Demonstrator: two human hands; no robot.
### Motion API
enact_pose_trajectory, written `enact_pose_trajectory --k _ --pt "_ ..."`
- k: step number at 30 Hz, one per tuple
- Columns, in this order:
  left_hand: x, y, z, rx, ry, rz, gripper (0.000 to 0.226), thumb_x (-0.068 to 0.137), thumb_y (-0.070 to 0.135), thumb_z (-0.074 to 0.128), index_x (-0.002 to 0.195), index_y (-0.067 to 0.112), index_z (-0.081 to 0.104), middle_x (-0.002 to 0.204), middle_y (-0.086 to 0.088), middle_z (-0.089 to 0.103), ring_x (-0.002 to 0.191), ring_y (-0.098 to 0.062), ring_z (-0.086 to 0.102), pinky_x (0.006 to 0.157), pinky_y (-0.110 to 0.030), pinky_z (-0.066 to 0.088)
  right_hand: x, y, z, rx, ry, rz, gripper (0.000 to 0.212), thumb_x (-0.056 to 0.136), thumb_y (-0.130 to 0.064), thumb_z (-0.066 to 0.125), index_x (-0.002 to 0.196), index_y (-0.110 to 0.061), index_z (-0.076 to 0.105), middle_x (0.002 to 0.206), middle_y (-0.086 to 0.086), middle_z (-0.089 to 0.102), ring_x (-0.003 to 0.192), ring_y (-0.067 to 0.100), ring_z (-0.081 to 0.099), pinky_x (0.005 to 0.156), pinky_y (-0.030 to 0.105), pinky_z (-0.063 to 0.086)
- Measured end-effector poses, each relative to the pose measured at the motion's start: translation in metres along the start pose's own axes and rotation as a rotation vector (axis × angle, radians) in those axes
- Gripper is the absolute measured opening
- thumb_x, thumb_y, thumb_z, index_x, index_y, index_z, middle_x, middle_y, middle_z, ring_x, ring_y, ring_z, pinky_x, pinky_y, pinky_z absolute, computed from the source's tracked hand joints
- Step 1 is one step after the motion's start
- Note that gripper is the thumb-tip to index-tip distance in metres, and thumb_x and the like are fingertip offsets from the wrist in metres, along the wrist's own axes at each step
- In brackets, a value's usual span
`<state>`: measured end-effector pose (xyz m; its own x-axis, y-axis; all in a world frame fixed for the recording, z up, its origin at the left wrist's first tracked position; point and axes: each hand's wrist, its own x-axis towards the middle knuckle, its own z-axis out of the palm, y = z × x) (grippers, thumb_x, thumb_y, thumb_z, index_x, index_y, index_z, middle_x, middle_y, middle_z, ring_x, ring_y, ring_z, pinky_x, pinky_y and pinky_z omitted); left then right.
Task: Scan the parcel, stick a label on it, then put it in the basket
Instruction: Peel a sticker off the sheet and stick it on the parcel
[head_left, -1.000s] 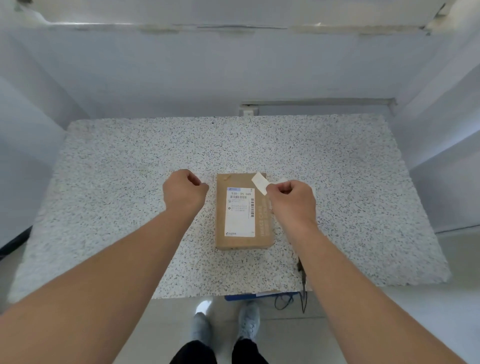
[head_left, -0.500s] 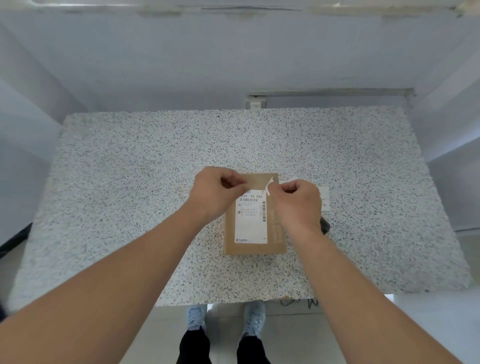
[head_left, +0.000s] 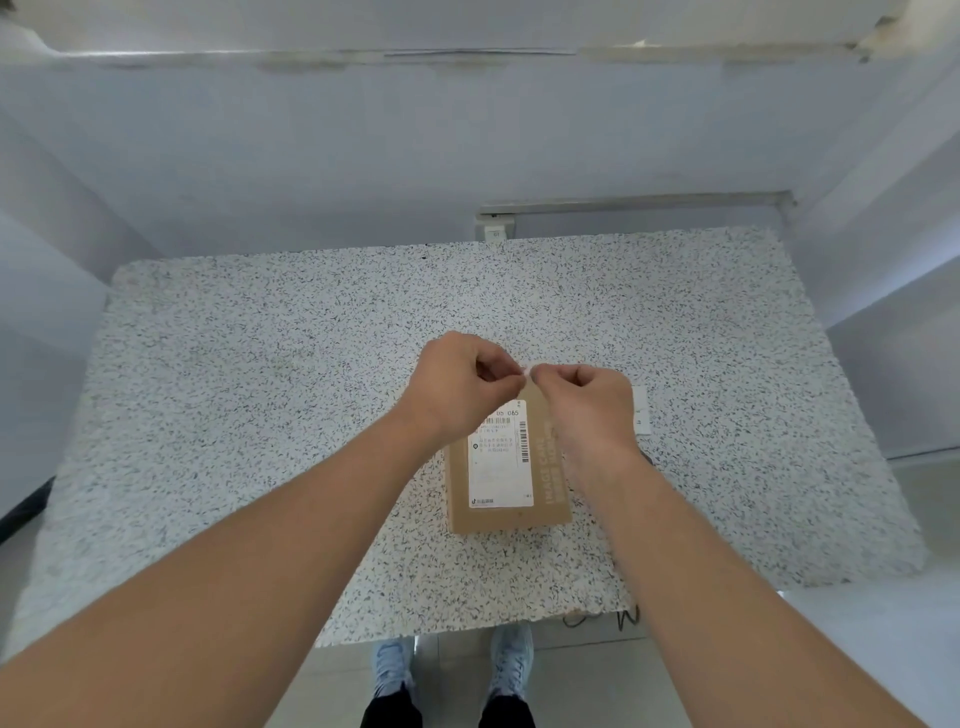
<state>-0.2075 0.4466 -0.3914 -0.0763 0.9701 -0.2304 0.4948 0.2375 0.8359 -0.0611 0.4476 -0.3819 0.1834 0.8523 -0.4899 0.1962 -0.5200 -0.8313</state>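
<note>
A brown cardboard parcel (head_left: 506, 499) lies flat on the speckled table (head_left: 260, 364), with a white printed shipping label on its top. Just above the parcel's far end, my left hand (head_left: 457, 384) and my right hand (head_left: 587, 402) meet fingertip to fingertip. Between them they pinch a small white label (head_left: 527, 370), of which only a sliver shows. Both hands cover the parcel's far edge. No basket is in view.
A white sheet of labels (head_left: 640, 410) lies on the table just right of my right hand, partly hidden by it. A dark cable (head_left: 597, 618) hangs below the table's front edge. White walls close in the table at the back and sides. My shoes show on the floor.
My left hand has come from the parcel's left side to meet my right hand. The label, earlier held out flat by the right hand alone, is now pinched between both hands.
</note>
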Motion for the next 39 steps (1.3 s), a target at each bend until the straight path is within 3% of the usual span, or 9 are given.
enact_pose_trajectory --k 3,8,14,20,26,29,33,39 --pt "0.004 -0.002 0.001 -0.226 0.094 -0.112 0.003 0.086 0.02 0.084 0.087 0.018 0.082 0.077 0.001 0.078 0.076 -0.02 0.075 0.077 -0.034 0.063 -0.001 0.003 -0.002 -0.022 0.053 -0.066 0.013 0.092 -0.042 0.076 0.095 -0.03 0.071 0.087 0.007 0.075 0.074 0.02 0.075 0.071 0.039 0.059" --pt "0.006 -0.009 0.003 -0.706 0.109 -0.329 0.011 0.085 0.007 0.083 0.095 0.004 0.079 0.087 -0.014 0.075 0.082 -0.025 0.071 0.094 -0.043 0.062 0.006 0.02 -0.004 -0.095 0.091 -0.015 0.023 0.1 -0.043 0.066 0.115 -0.026 0.064 0.094 -0.002 0.072 0.08 0.017 0.074 0.073 0.039 0.062" --pt "0.008 -0.018 0.009 -0.846 0.108 -0.439 0.016 0.086 0.003 0.081 0.101 -0.001 0.077 0.092 -0.016 0.076 0.087 -0.026 0.071 0.085 -0.034 0.063 0.017 0.032 0.008 -0.03 0.055 0.032 0.025 0.098 -0.046 0.066 0.111 -0.025 0.069 0.1 -0.001 0.075 0.092 0.02 0.075 0.089 0.048 0.062" --pt "0.012 -0.024 0.015 -0.776 0.127 -0.449 0.02 0.086 0.006 0.082 0.103 -0.002 0.077 0.101 -0.022 0.077 0.086 -0.026 0.071 0.087 -0.036 0.063 0.029 0.032 0.01 -0.043 0.1 -0.039 0.015 0.098 -0.037 0.069 0.09 -0.024 0.07 0.09 0.0 0.075 0.087 0.021 0.074 0.085 0.047 0.063" --pt "0.015 -0.031 0.02 -0.433 0.222 -0.402 0.017 0.086 0.024 0.084 0.078 0.011 0.078 0.065 0.004 0.072 0.056 -0.007 0.068 0.066 -0.03 0.061 0.036 0.036 0.009 -0.131 0.133 -0.118 0.017 0.097 -0.033 0.072 0.085 -0.021 0.069 0.084 -0.005 0.074 0.08 0.015 0.073 0.07 0.03 0.059" --pt "0.017 -0.034 0.023 -0.237 0.25 -0.361 0.017 0.086 0.03 0.083 0.074 0.019 0.077 0.07 0.007 0.076 0.066 -0.01 0.072 0.063 -0.027 0.057 0.04 0.038 0.009 -0.201 0.14 -0.158 0.016 0.096 -0.031 0.073 0.083 -0.022 0.07 0.082 -0.006 0.074 0.077 0.009 0.068 0.065 0.021 0.046" --pt "0.021 -0.038 0.027 -0.06 0.229 -0.31 0.015 0.089 0.029 0.079 0.077 0.02 0.077 0.075 0.006 0.076 0.071 -0.012 0.072 0.061 -0.025 0.055 0.048 0.042 0.009 -0.296 0.155 -0.225 0.016 0.095 -0.03 0.075 0.079 -0.029 0.071 0.076 -0.016 0.069 0.073 -0.001 0.063 0.068 0.019 0.046" --pt "0.026 -0.05 0.036 0.032 0.228 -0.287 0.01 0.09 0.025 0.079 0.083 0.019 0.079 0.076 0.008 0.074 0.071 -0.008 0.071 0.054 -0.015 0.048 0.066 0.055 0.015 -0.387 0.161 -0.249 0.011 0.092 -0.037 0.077 0.094 -0.027 0.081 0.096 -0.01 0.075 0.087 0.012 0.069 0.078 0.027 0.049"
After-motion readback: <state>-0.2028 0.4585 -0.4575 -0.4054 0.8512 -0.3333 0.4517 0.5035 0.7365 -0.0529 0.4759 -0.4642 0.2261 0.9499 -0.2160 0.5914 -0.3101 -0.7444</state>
